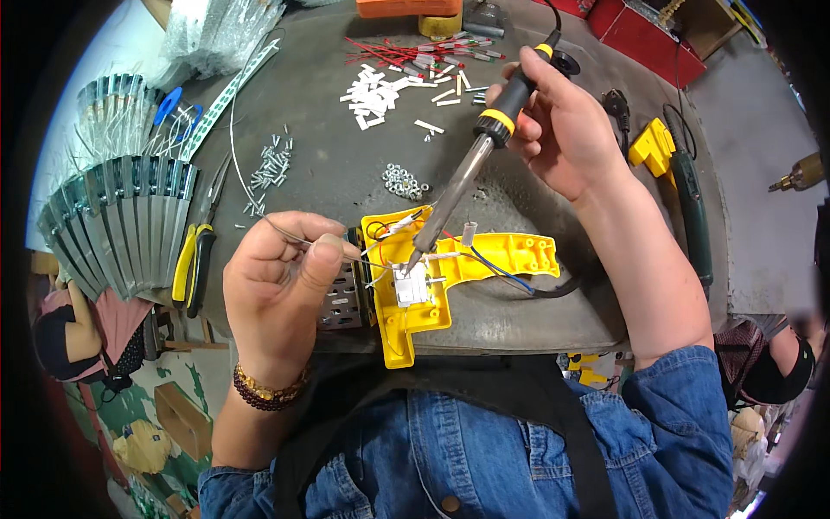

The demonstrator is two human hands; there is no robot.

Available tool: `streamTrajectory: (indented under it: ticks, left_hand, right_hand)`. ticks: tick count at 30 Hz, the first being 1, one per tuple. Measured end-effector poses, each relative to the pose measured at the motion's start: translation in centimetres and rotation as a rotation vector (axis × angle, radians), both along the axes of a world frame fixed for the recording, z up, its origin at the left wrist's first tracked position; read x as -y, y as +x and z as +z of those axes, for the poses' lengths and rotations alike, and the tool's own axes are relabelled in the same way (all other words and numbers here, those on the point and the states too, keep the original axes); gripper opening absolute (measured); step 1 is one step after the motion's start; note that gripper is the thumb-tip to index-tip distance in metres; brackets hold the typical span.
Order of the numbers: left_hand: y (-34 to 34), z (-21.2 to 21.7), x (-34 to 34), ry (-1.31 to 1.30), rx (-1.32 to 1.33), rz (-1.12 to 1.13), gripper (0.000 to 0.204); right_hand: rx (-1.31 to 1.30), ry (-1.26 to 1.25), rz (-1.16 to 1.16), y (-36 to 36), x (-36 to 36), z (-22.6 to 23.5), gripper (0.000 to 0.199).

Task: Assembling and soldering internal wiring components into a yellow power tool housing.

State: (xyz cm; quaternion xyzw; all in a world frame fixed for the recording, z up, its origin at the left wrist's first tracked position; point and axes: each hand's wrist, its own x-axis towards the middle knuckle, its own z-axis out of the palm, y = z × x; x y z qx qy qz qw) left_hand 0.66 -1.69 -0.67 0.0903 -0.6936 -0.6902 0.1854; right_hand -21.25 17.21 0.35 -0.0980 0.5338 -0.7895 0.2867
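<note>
My right hand (553, 121) is closed round the black and yellow handle of a soldering iron (462, 177), which slants down to the left. Its tip meets a small white part (410, 285) inside a yellow plastic housing half (510, 251). Between thumb and fingers, my left hand (290, 277) pinches a thin solder wire (372, 259) whose end reaches the same spot as the tip. Red, blue and black wires run through the housing toward a black cable (558, 290). A perforated metal plate (341, 298) adjoins the housing, partly hidden behind my left hand.
White sleeves (376, 93), nuts (405, 182), screws (273, 163) and red wires (406, 54) lie on the grey table (328, 173). Pliers (195, 255) and stacked metal strips (121, 225) are at left. Right of my forearm lies a dark green tool (689, 208). People sit at both sides.
</note>
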Motion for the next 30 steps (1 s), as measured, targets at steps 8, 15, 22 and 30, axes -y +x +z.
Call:
streamTrajectory:
  ticks: [8, 15, 22, 30]
  left_hand:
    - [0.0, -0.1, -0.4, -0.037, 0.01, -0.011, 0.015]
    - [-0.1, -0.2, -0.5, -0.026, 0.01, -0.03, 0.015]
    - [-0.2, -0.4, -0.6, -0.055, 0.009, -0.046, 0.016]
    - [-0.2, -0.4, -1.0, -0.093, 0.034, -0.023, 0.013]
  right_hand:
    - [-0.004, 0.001, -0.003, 0.6, 0.6, -0.6, 0.029]
    - [0.007, 0.023, -0.011, 0.9, 0.6, -0.6, 0.028]
    - [-0.003, -0.028, 0.041, 0.7, 0.3, -0.7, 0.028]
    - [0.019, -0.012, 0.011, 0.8, 0.7, -0.7, 0.029]
